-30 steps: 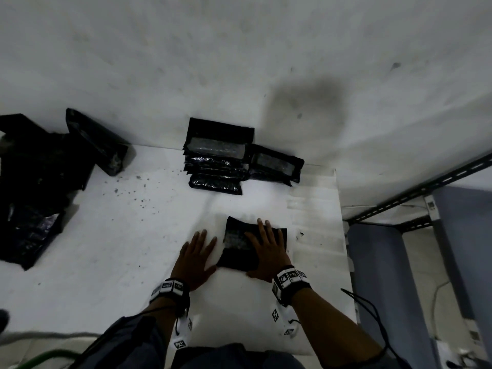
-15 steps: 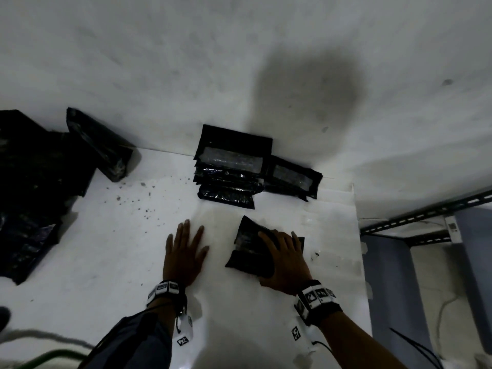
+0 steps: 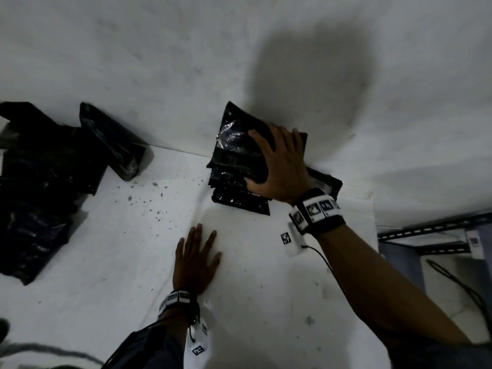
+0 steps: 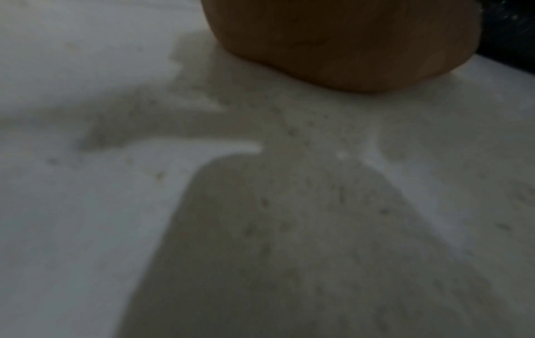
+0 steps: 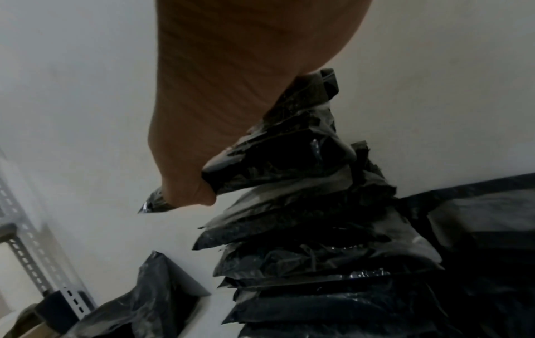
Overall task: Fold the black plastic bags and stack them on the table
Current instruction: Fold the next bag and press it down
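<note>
White table (image 3: 111,262) against a white wall (image 3: 159,62); dark specks near centre. At 9 o'clock, loose heap of unfolded bags (image 3: 40,182), one folded piece (image 3: 111,145) leaning against the wall beside it. Left hand (image 3: 195,262) flat on the table at 6 o'clock, fingers straight, holding nothing; half a second back it lay likewise, slightly lower left. Folded bag (image 3: 237,145), earlier flat on the table at centre under the right palm, now sits atop the stack of folded bags (image 3: 239,198) at 12 o'clock against the wall. Its long axis runs toward 11 o'clock, far corner tilted up the wall. Right hand (image 3: 279,163) grips it, thumb under the near edge, fingers spread on top. Second small stack (image 3: 327,182) just right, partly hidden.
</note>
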